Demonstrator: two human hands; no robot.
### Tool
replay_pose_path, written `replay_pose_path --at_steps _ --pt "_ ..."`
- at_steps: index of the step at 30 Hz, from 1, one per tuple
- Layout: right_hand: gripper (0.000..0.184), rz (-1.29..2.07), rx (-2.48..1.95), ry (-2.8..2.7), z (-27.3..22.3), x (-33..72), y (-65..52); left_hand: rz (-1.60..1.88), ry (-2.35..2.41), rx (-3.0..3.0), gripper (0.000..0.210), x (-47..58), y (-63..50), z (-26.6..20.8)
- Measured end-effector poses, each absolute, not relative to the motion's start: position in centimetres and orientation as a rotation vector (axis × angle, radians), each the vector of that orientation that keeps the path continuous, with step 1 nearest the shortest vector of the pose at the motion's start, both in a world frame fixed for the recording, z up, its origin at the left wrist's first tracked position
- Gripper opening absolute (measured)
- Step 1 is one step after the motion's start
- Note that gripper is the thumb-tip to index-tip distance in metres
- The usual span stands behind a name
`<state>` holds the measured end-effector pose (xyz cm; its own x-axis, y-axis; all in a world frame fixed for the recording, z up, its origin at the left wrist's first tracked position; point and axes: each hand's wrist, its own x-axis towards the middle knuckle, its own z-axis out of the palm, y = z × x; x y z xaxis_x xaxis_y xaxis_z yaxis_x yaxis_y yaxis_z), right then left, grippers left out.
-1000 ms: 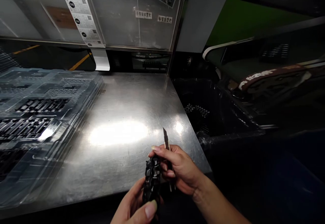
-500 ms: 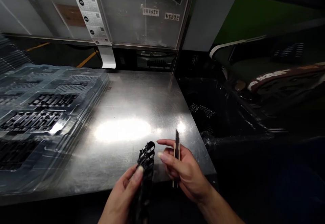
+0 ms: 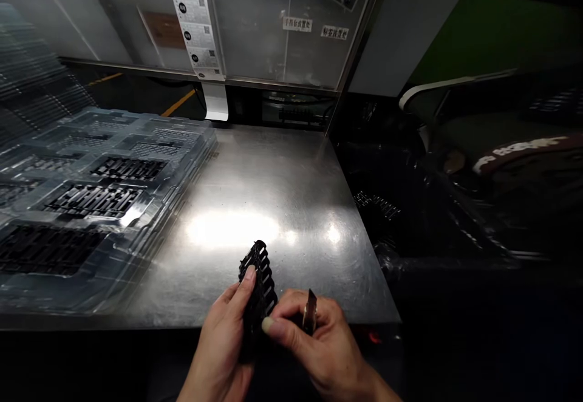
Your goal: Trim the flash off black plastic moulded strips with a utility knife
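My left hand [image 3: 228, 323] grips a black plastic slotted part [image 3: 259, 286], tilted upright above the front edge of the table, its thumb pressed on the part's face. The part has a row of rounded teeth and openings along its right side; its lower end is lost in shadow. Tucked in my closed right hand [image 3: 319, 341] is a small utility knife [image 3: 310, 311], its angled tip pointing up. The right thumb and forefinger meet at the part's lower right edge; whether they pinch it I cannot tell.
On the left, a clear plastic tray [image 3: 182, 174] holds several black slotted parts [image 3: 93, 200], with stacked trays [image 3: 40, 80] behind. Right of the metal table [image 3: 291, 177] stands a dark lined bin [image 3: 455, 250] with black parts inside. A label strip [image 3: 197, 25] hangs from the panel.
My right hand has come down and left to the part's edge, its fingers curling in. The black part has turned to show more of its toothed side. The view has shifted slightly left.
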<state>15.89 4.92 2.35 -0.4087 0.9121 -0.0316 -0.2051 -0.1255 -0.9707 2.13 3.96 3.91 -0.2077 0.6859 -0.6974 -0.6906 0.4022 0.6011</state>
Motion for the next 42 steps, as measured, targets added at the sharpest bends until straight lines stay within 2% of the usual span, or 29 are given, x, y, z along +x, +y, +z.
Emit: replay_pose_path --at_steps 6,10,12,14,16,18,20,22,24,27,31,42 --pt "0.039 1.848 -0.848 -1.131 2.1 16.0 4.8 1.196 1.222 0.053 0.029 2.3 3.8 3.6" --pt "0.031 1.753 -0.896 -1.206 2.3 16.1 4.8 1.196 1.299 0.08 0.023 2.5 4.1 3.8" --pt "0.03 1.715 -0.928 -1.203 2.3 16.3 5.1 1.157 1.34 0.138 0.026 2.4 4.2 4.2" --pt "0.033 1.721 -0.946 -1.103 2.4 16.8 5.4 1.101 1.403 0.225 0.034 1.9 3.9 4.5" --pt "0.035 1.724 -0.961 -0.967 2.5 17.4 6.0 1.11 1.61 0.414 0.054 1.2 3.0 4.4" --pt "0.039 1.756 -0.984 -0.886 2.8 17.9 6.5 1.188 1.832 0.834 0.074 0.6 1.9 3.8" --pt "0.041 1.858 -0.998 -0.856 3.1 18.1 6.9 1.239 1.739 1.373 0.082 0.4 1.0 2.9" --pt "0.043 1.974 -0.975 -0.874 3.4 18.1 7.1 1.215 1.486 1.643 0.077 0.8 0.6 2.2" --pt "0.041 1.977 -0.957 -0.975 3.6 18.2 7.1 1.159 1.397 1.635 0.058 1.4 0.5 1.9" --pt "0.038 1.679 -1.086 -1.24 4.1 19.1 7.0 1.135 1.53 1.496 0.041 1.9 0.6 1.8" --pt "0.034 1.302 -1.176 -1.664 5.0 20.6 6.7 1.179 1.622 1.404 0.043 2.0 0.3 1.6" --pt "0.032 0.991 -1.169 -2.126 6.1 20.6 6.8 1.219 1.625 1.418 0.043 2.0 0.0 1.0"
